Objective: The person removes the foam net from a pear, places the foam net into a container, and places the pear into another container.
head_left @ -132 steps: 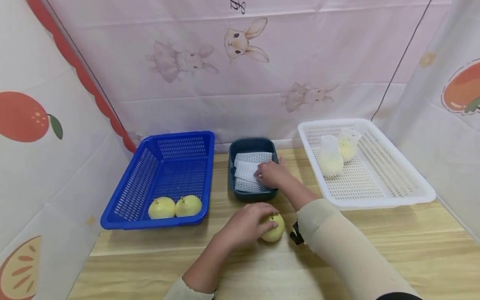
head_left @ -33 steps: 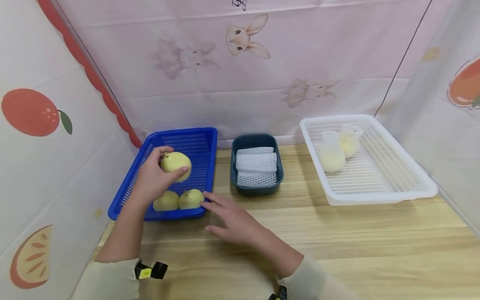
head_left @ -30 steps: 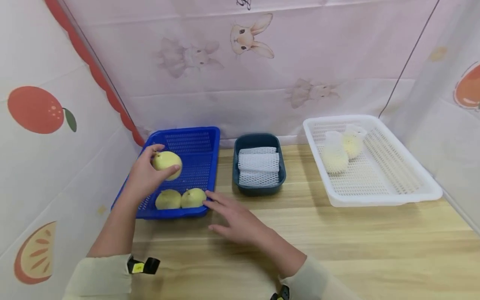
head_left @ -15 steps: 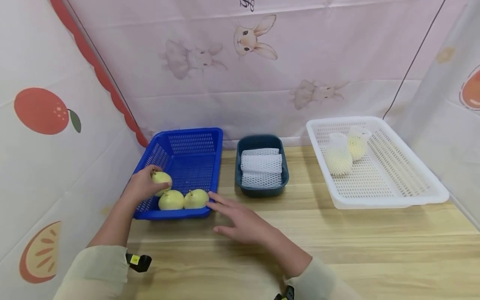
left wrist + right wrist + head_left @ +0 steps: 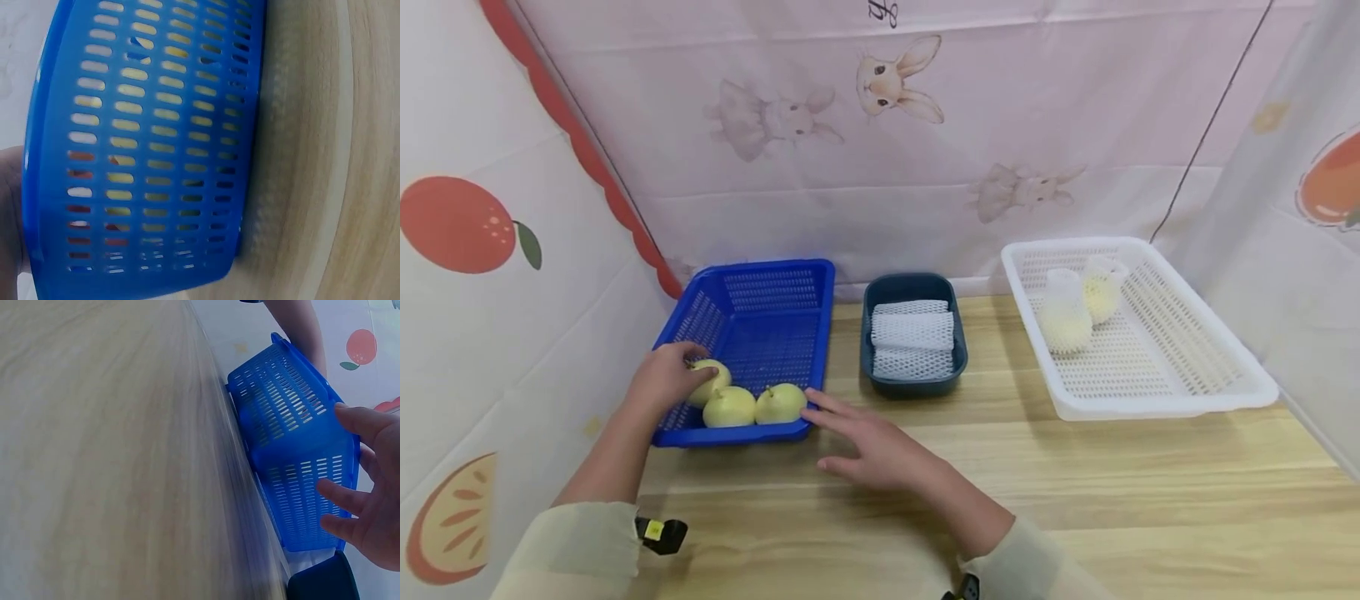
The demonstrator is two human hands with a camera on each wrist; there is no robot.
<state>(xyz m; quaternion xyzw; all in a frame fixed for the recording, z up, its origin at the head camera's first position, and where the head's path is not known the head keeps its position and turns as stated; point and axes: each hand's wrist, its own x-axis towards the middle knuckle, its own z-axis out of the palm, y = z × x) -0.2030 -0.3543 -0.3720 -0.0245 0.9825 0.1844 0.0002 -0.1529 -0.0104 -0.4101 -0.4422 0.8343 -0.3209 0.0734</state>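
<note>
In the head view, my left hand [image 5: 662, 379] reaches into the front left of the blue basket [image 5: 827, 325] and holds a yellow-green pear [image 5: 713, 382], thumb and fingers about it. This pear lies low in the basket, against a second pear [image 5: 730, 407]; a third pear [image 5: 781, 403] sits to the right. My right hand [image 5: 880, 450] has its fingers extended, with the tips at the basket's front right corner. In the right wrist view, those spread fingers [image 5: 342, 499] lie along the basket's side. The basket wall hides most of the pears in the left wrist view.
A dark green box [image 5: 913, 385] with white foam net sleeves [image 5: 913, 331] stands right of the blue basket. Farther right is a white basket [image 5: 1165, 407] holding two net-covered pears [image 5: 1066, 321]. Printed curtains [image 5: 880, 225] enclose the wooden table [image 5: 1075, 517].
My left hand has carried the pear from the table into the blue basket and lowered it beside the other two. My right hand has moved from the green box to the blue basket's corner.
</note>
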